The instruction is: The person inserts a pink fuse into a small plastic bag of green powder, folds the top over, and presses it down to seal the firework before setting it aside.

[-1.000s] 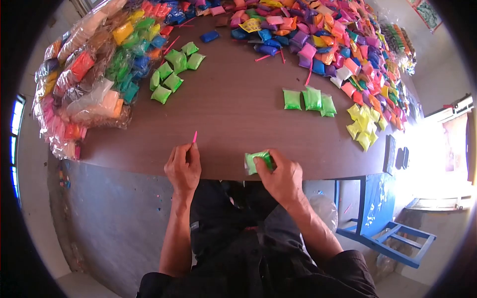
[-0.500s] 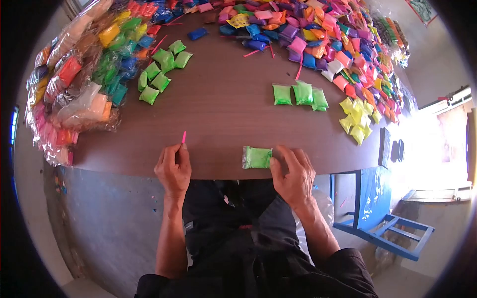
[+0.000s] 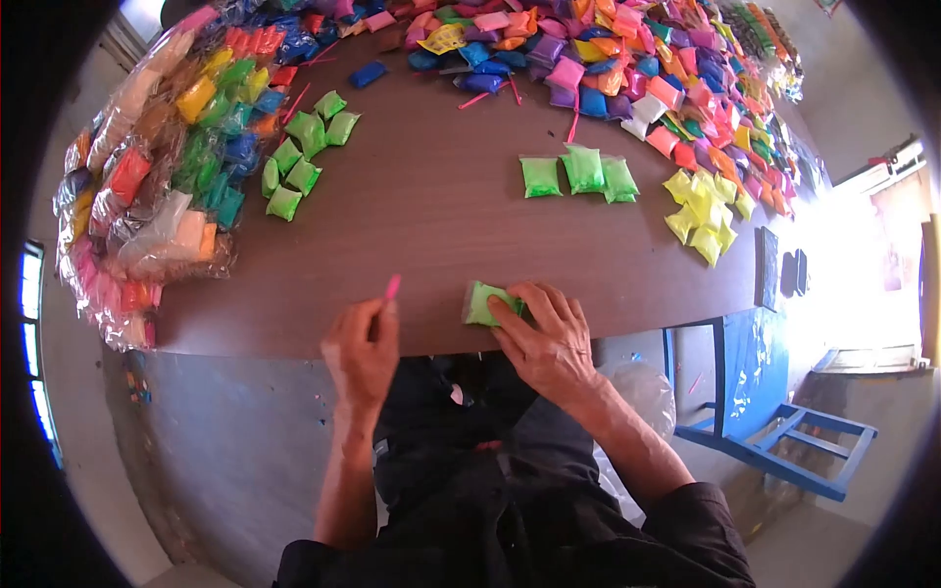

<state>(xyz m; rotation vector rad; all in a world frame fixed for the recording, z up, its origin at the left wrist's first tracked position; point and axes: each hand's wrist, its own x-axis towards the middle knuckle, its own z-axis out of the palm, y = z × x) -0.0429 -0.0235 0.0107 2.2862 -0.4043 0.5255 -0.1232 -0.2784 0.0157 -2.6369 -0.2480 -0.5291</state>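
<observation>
My left hand [image 3: 361, 348] is closed in a pinch on a small pink plastic stick [image 3: 393, 286], its tip pointing up and away from me. To the right, a light green packet [image 3: 480, 306] in clear wrap lies near the table's front edge. My right hand [image 3: 549, 338] grips that packet, thumb across its top and fingers at its far right side. The hands are apart, with the packet's left end facing the stick. Part of the packet is hidden under the thumb and fingers.
Green packets lie in two groups, one at left [image 3: 307, 132] and one at right [image 3: 585, 171]. Yellow packets [image 3: 698, 211] sit further right. A heap of mixed packets [image 3: 608, 59] covers the back; bagged packets [image 3: 186, 196] line the left. A blue chair [image 3: 755, 382] stands right.
My left hand has moved right with the pink stick, towards the packet. My right hand has shifted left and further over the green packet, its thumb now on top. The view has turned slightly.
</observation>
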